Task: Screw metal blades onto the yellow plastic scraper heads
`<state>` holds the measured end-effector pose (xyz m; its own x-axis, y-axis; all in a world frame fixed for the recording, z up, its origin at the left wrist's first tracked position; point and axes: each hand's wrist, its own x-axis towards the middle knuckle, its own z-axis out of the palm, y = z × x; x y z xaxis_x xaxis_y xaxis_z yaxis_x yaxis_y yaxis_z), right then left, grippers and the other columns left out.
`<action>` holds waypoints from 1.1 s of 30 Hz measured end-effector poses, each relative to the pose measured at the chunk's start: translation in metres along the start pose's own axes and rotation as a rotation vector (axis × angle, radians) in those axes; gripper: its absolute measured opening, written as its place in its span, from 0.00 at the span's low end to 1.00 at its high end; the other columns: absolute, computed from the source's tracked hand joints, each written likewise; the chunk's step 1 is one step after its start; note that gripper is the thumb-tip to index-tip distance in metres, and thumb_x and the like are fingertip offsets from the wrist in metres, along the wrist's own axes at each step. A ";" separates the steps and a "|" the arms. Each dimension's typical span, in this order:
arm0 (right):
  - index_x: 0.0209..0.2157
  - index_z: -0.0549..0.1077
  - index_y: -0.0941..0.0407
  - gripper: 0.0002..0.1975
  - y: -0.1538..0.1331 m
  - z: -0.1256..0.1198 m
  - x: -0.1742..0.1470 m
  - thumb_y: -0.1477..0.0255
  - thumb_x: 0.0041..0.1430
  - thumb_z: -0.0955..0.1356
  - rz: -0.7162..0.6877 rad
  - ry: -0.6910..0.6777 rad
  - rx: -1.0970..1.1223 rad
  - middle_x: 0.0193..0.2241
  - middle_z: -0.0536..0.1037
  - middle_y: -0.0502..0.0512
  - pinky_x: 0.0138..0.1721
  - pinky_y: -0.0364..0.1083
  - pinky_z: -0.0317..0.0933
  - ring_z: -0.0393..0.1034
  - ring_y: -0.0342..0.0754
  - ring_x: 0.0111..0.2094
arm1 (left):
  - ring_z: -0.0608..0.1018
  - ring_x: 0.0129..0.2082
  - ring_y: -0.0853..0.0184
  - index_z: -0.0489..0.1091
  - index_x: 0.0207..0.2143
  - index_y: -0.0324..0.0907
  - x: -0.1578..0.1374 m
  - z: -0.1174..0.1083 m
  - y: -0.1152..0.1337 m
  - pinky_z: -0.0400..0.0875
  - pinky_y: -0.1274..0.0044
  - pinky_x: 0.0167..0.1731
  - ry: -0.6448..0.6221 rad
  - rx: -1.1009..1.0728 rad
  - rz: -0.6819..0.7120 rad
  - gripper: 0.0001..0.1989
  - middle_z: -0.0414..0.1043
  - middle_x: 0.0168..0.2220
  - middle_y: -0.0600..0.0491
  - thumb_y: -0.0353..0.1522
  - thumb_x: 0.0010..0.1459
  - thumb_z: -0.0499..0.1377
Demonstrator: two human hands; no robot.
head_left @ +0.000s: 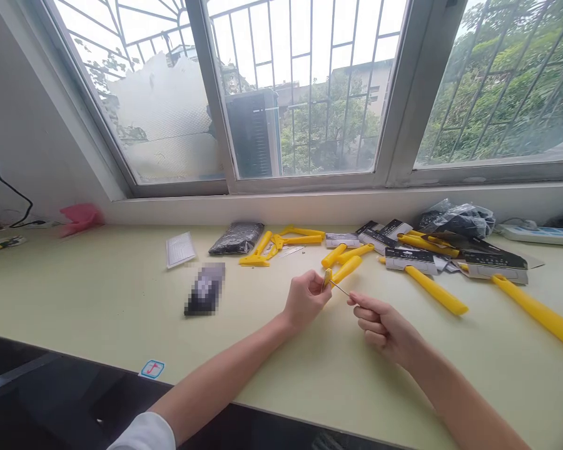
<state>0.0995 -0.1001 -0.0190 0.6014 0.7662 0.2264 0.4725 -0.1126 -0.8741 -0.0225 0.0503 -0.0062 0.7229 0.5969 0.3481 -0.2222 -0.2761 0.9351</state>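
The left hand (pixel 307 300) was closed on one yellow plastic-handled tool (pixel 348 269) above the pale yellow-green tabletop (pixel 98 294), while the curled right hand (pixel 382 326) pinched one thin metal rod (pixel 340 288) at its head.

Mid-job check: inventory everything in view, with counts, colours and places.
Yellow piece: one, yellow, held at centre
Metal rod: one, silver, tip at yellow piece
Yellow-handled tools: several, yellow, centre to right
Printed cards: several, black and white, right
Wrapped packet: one, black, back centre
Pixelated object: one, dark, centre-left
Flat rectangle: one, white, back centre-left
Clear bag: one, dark contents, back right
Power strip: one, white, back right
Crumpled item: one, pink, back left
Label: one, white and blue, front edge
Table: one, pale yellow-green, underneath
Window: one, grey-framed, behind
Trees: several, green, outside
Left hand: one, bare, holds yellow piece
Right hand: one, bare, holds metal rod
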 end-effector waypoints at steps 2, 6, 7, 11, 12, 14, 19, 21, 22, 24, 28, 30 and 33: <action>0.50 0.71 0.58 0.17 -0.001 0.001 -0.001 0.61 0.67 0.68 -0.030 0.009 -0.021 0.45 0.75 0.56 0.39 0.50 0.72 0.73 0.47 0.40 | 0.64 0.21 0.75 0.59 0.25 0.42 0.000 0.001 0.001 0.58 0.81 0.21 -0.001 0.007 0.002 0.17 0.61 0.21 0.59 0.38 0.53 0.65; 0.46 0.72 0.57 0.15 -0.006 0.015 -0.007 0.61 0.68 0.67 -0.144 0.072 -0.117 0.40 0.75 0.54 0.35 0.46 0.71 0.72 0.44 0.35 | 0.64 0.20 0.75 0.59 0.25 0.42 0.000 0.000 0.006 0.58 0.81 0.20 0.023 0.020 -0.008 0.17 0.63 0.21 0.58 0.39 0.54 0.64; 0.45 0.72 0.57 0.14 -0.006 0.018 -0.008 0.61 0.68 0.66 -0.183 0.091 -0.151 0.40 0.75 0.54 0.35 0.46 0.70 0.71 0.44 0.34 | 0.64 0.20 0.75 0.59 0.25 0.41 0.000 0.000 0.007 0.58 0.81 0.19 0.029 0.022 -0.012 0.17 0.64 0.21 0.58 0.39 0.54 0.64; 0.44 0.73 0.57 0.13 -0.001 0.021 -0.009 0.62 0.68 0.67 -0.282 0.126 -0.274 0.41 0.76 0.54 0.39 0.48 0.70 0.72 0.44 0.37 | 0.65 0.19 0.76 0.61 0.25 0.40 0.001 -0.005 0.007 0.58 0.82 0.19 0.017 0.022 -0.034 0.18 0.65 0.21 0.58 0.41 0.53 0.66; 0.44 0.73 0.57 0.13 0.001 0.019 -0.008 0.62 0.68 0.67 -0.291 0.122 -0.291 0.40 0.76 0.54 0.39 0.48 0.70 0.72 0.44 0.36 | 0.65 0.20 0.76 0.62 0.25 0.40 0.001 -0.007 0.006 0.58 0.82 0.19 0.005 0.019 -0.040 0.18 0.65 0.21 0.57 0.42 0.52 0.66; 0.44 0.73 0.58 0.13 0.004 0.017 -0.009 0.62 0.68 0.67 -0.298 0.108 -0.303 0.40 0.76 0.54 0.38 0.48 0.70 0.72 0.44 0.36 | 0.66 0.20 0.76 0.63 0.25 0.39 0.001 -0.009 0.005 0.59 0.82 0.19 -0.022 0.009 -0.048 0.19 0.66 0.21 0.57 0.42 0.52 0.67; 0.42 0.73 0.56 0.12 0.000 0.014 -0.018 0.61 0.69 0.66 -0.240 0.114 -0.214 0.39 0.76 0.53 0.37 0.46 0.70 0.71 0.42 0.34 | 0.67 0.20 0.76 0.62 0.26 0.40 -0.003 -0.006 0.006 0.61 0.82 0.20 -0.097 -0.037 -0.033 0.19 0.66 0.22 0.57 0.41 0.54 0.66; 0.40 0.74 0.56 0.13 -0.005 0.013 -0.022 0.60 0.69 0.66 -0.175 0.122 -0.124 0.37 0.76 0.52 0.34 0.44 0.69 0.70 0.42 0.32 | 0.67 0.20 0.76 0.61 0.26 0.40 -0.005 -0.003 0.007 0.62 0.82 0.20 -0.112 -0.052 -0.014 0.19 0.66 0.22 0.57 0.41 0.55 0.65; 0.39 0.73 0.57 0.14 -0.008 0.013 -0.024 0.60 0.68 0.66 -0.133 0.123 -0.067 0.35 0.75 0.51 0.33 0.43 0.69 0.70 0.42 0.31 | 0.67 0.20 0.76 0.60 0.26 0.40 -0.006 -0.002 0.007 0.62 0.82 0.20 -0.113 -0.057 -0.002 0.19 0.66 0.22 0.57 0.41 0.55 0.65; 0.39 0.73 0.58 0.15 -0.012 0.013 -0.024 0.59 0.68 0.67 -0.035 0.103 0.067 0.33 0.74 0.49 0.29 0.42 0.67 0.69 0.41 0.28 | 0.66 0.20 0.76 0.59 0.26 0.41 -0.007 0.000 0.008 0.61 0.82 0.20 -0.105 -0.061 0.025 0.19 0.64 0.22 0.58 0.41 0.56 0.64; 0.44 0.72 0.59 0.16 -0.012 0.012 -0.019 0.59 0.68 0.67 0.181 -0.038 0.374 0.34 0.74 0.50 0.27 0.42 0.67 0.69 0.41 0.28 | 0.67 0.22 0.76 0.58 0.25 0.41 -0.007 0.001 0.011 0.65 0.82 0.22 -0.076 -0.024 0.085 0.18 0.65 0.22 0.58 0.39 0.57 0.63; 0.47 0.71 0.59 0.17 -0.010 0.008 -0.015 0.60 0.67 0.67 0.275 -0.115 0.511 0.38 0.75 0.53 0.31 0.45 0.70 0.71 0.43 0.32 | 0.70 0.24 0.74 0.60 0.26 0.41 -0.009 0.000 0.011 0.70 0.80 0.27 -0.062 0.015 0.117 0.16 0.68 0.24 0.57 0.38 0.56 0.63; 0.50 0.71 0.58 0.17 -0.009 0.001 -0.012 0.61 0.67 0.68 0.379 -0.203 0.699 0.44 0.75 0.56 0.38 0.49 0.71 0.73 0.46 0.39 | 0.73 0.27 0.72 0.62 0.26 0.40 -0.011 -0.001 0.011 0.75 0.76 0.35 -0.054 0.076 0.164 0.13 0.71 0.26 0.55 0.36 0.56 0.63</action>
<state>0.0879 -0.1079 -0.0144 0.4794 0.8625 -0.1618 -0.2902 -0.0182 -0.9568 -0.0335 0.0414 0.0007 0.7159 0.4983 0.4890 -0.2913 -0.4233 0.8579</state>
